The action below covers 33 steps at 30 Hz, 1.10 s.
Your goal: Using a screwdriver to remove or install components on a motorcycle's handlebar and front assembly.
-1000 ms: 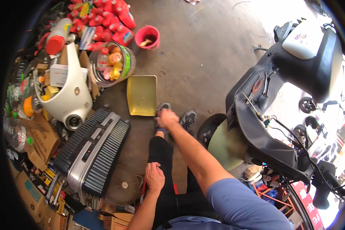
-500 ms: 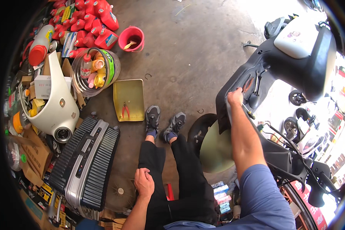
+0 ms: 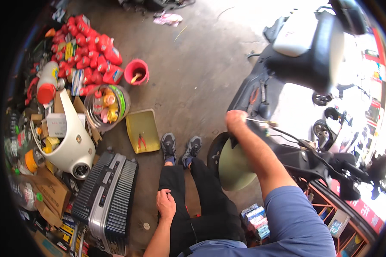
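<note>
My left hand (image 3: pixel 166 202) rests on my black-trousered thigh, fingers curled and nothing visible in them. My right hand (image 3: pixel 236 119) is closed at the inner edge of the dark scooter footboard (image 3: pixel 240 98); a thin metal shaft with a yellowish end (image 3: pixel 266 125) extends to its right, but what the fingers grip is hidden. Beyond it, red-handled pliers (image 3: pixel 254 95) lie on the footboard beside other tools. Below my arm is a pale green front fender (image 3: pixel 233 171) over a dark wheel. Another pair of red pliers (image 3: pixel 141 141) lies in a yellow-green tray (image 3: pixel 142 120) near my shoes.
A ribbed suitcase (image 3: pixel 98 197) stands left, with a white scooter panel (image 3: pixel 73 141), cardboard and bottles behind. A tub of bottles (image 3: pixel 107 107), a pink bucket (image 3: pixel 137 70) and piled red jugs (image 3: pixel 82 55) stand farther back. Small boxes (image 3: pixel 255 220) lie below the scooter; more scooters stand right.
My right hand has moved from near the tray to the scooter's footboard, then slightly toward me along it. Pliers now show in the tray. The view has shifted. My left hand stays on my thigh.
</note>
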{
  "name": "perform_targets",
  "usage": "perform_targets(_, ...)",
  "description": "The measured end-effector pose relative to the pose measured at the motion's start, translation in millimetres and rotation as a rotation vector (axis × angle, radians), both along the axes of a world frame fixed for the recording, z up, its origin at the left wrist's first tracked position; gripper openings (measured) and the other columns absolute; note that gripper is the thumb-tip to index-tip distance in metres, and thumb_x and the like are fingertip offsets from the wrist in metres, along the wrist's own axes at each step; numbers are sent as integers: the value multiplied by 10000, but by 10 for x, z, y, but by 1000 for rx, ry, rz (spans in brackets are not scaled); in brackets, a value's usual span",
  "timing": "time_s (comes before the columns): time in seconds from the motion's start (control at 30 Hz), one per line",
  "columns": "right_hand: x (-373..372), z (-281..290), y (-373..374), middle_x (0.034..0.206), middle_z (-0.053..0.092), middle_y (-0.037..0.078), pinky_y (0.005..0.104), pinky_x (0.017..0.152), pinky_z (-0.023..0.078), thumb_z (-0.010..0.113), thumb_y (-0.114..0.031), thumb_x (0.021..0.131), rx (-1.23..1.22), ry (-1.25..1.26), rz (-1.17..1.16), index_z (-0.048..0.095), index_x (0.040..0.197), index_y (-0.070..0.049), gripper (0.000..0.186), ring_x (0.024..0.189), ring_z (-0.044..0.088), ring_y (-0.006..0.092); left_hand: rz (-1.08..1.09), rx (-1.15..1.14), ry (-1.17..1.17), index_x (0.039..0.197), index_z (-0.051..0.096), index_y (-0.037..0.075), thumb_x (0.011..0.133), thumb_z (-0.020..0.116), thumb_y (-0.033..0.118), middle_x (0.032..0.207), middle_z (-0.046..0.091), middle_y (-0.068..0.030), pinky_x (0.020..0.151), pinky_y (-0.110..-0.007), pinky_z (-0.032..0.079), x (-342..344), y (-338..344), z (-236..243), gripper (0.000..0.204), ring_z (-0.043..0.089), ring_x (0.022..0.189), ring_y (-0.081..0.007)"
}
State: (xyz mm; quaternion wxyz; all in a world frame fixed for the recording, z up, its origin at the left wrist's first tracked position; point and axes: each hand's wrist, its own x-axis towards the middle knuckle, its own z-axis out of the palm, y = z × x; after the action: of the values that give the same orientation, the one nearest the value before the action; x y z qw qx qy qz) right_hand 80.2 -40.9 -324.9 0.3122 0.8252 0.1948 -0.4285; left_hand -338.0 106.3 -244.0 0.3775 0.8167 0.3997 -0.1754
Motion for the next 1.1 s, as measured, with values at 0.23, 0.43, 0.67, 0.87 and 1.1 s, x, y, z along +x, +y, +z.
perform_targets(0.23, -848, 1773, 936, 635, 611, 139, 469, 531, 495, 516, -297, 929, 1125, -330, 63, 521, 801, -48, 281, 575, 634, 326, 26, -379, -228, 1124, 561, 19, 881, 531, 42, 1056, 586, -151, 853, -405, 469, 764, 212, 990, 246, 575, 986, -317)
perform_targets(0.43, -1400, 3225, 896, 729, 633, 172, 386, 668, 494, 473, -296, 963, 1401, -12, -856, 571, 810, 13, 358, 727, 635, 329, -296, 1, -871, 1291, 493, -25, 947, 498, 138, 1184, 592, -187, 919, -411, 440, 1750, 346, 2092, 381, 570, 1102, -352)
perform_targets(0.67, -2013, 4080, -125, 898, 648, 67, 266, 723, 485, 558, -216, 949, 1708, 85, -1561, 544, 1143, -1, 289, 807, 602, 120, -513, -613, -657, 1006, 595, 21, 985, 491, 130, 656, 515, -15, 556, -246, 396, 2008, 70, 2765, 152, 471, 603, -90)
perform_targets(0.87, -2885, 3998, -967, 1041, 641, 63, 280, 904, 474, 661, -152, 882, 1490, -372, -1127, 500, 1259, -24, 429, 1020, 588, 126, -263, -1279, -551, 961, 556, 78, 1028, 433, 167, 677, 458, -6, 567, -233, 323, 2323, -801, 3567, 167, 384, 605, -85)
perform_targets(1.1, -3362, 4444, -1521, 944, 663, 48, 277, 855, 465, 728, -152, 807, 1649, -295, -1612, 619, 1061, -23, 306, 896, 597, 111, -111, -1775, -393, 1033, 542, 73, 1037, 416, 248, 748, 522, -19, 635, -263, 392, 2469, -1596, 3922, 215, 469, 673, -117)
